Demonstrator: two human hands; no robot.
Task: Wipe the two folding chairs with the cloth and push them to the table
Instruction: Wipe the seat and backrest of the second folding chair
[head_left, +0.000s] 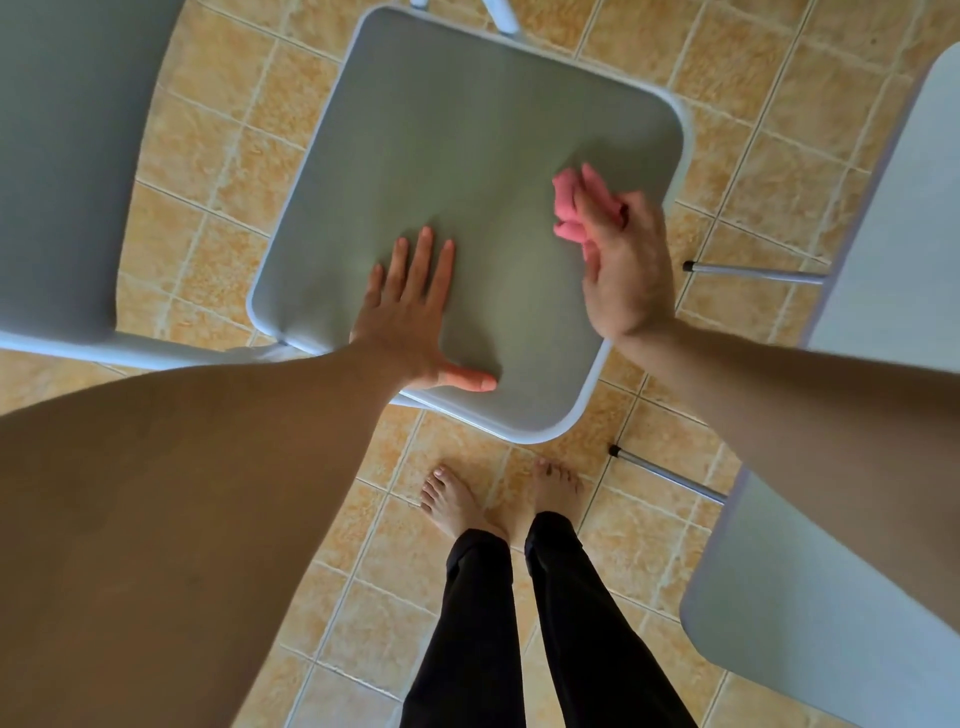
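1. Nearest the camera, two bare feet (498, 499) in black trousers (519, 623) are planted on the tan tiled floor (395, 571), just short of the front edge of a chair seat.
2. A second grey folding chair (810, 597) is seen at the lower right, mostly cut off by the frame — two of its thin metal legs with dark tips are pointed toward the middle chair.
3. The left hand (410, 317) is laid flat and open on the grey folding chair seat (467, 156), fingers spread, thumb out along the near edge. Nothing is gripped by it; the seat is just pressed on.
4. The right hand (623, 275) is curled around a bunched pink cloth (569, 208), which is held against the right side of the same seat, close to its pale rim. The hand is a bit blurred.
5. Further out, a big grey surface (57, 171) is seen at the upper left, right beside the seat — whether it is a chair back or the worktop cannot be told from this angle.
6. At the very top, pale frame tubes (501, 13) are poking out behind the seat.
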